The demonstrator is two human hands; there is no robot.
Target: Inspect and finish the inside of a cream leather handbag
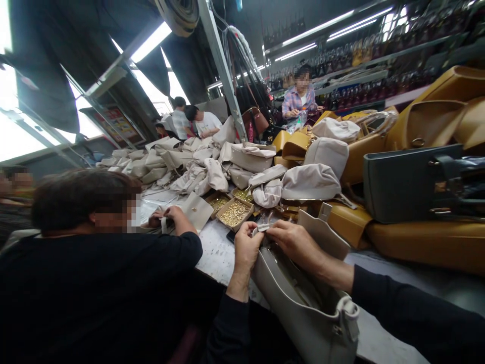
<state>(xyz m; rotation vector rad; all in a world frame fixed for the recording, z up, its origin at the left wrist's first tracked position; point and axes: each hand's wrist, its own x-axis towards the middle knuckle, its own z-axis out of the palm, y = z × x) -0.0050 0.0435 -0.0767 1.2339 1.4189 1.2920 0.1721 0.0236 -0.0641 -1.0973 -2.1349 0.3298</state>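
A light grey handbag [288, 293] lies open at the table edge below my hands, its inside showing. At its far end, my left hand [248, 245] pinches a small pale strap piece [263, 228] between thumb and fingers. My right hand [293, 240] closes on the same piece from the right, its forearm above the bag's opening. The bag's raised flap [326, 235] stands behind my right hand. Just beyond my hands sits an open box of small gold metal parts [235, 213]. A dark flat object [231, 235] lies partly hidden beside my left hand.
Close on the left, a person in black [94, 283] handles a pale bag piece [197, 211]. Pale bags [310, 182] are heaped beyond the boxes. Mustard bags [428, 247] and a dark green bag [405, 184] fill the right. More people work farther back.
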